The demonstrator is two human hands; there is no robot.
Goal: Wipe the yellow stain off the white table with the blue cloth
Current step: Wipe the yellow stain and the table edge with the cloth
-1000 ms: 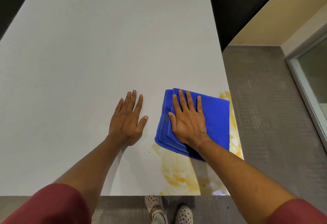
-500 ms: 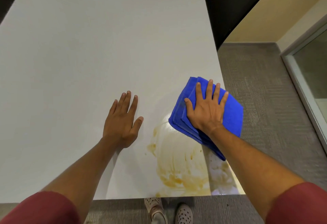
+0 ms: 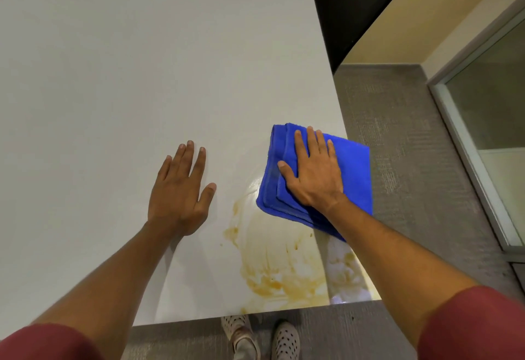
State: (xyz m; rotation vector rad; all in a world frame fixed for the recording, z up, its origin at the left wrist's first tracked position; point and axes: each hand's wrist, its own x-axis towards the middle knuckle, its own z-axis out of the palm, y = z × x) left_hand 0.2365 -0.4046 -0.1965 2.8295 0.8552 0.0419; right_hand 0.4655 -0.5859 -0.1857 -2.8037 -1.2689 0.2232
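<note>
Head view looks down on a white worktop [image 3: 127, 75] that fills the frame from 9 to 12 o'clock. A folded blue cloth [image 3: 352, 172] lies at about 3 o'clock of the frame centre, its right part hanging over the worktop's right edge. The right hand [image 3: 315, 172] lies flat on it, fingers [image 3: 301, 143] spread and pressing down, not curled around the fabric. The left hand [image 3: 181, 192] rests palm-down on bare worktop at 9 o'clock of the cloth, fingers extended and holding nothing. A smeared yellow stain [image 3: 278, 268] spreads at 6 o'clock of the cloth, reaching the near edge and the near right corner, with a wet shine just beside the cloth. Nothing else stands on the worktop; the far and left surface is open. Grey carpet [image 3: 412, 161] lies beyond the right edge, with a glass panel [image 3: 488, 109] in a pale frame at 3 o'clock. Two perforated shoes [image 3: 284, 339] show below the near edge. No writing is readable.
</note>
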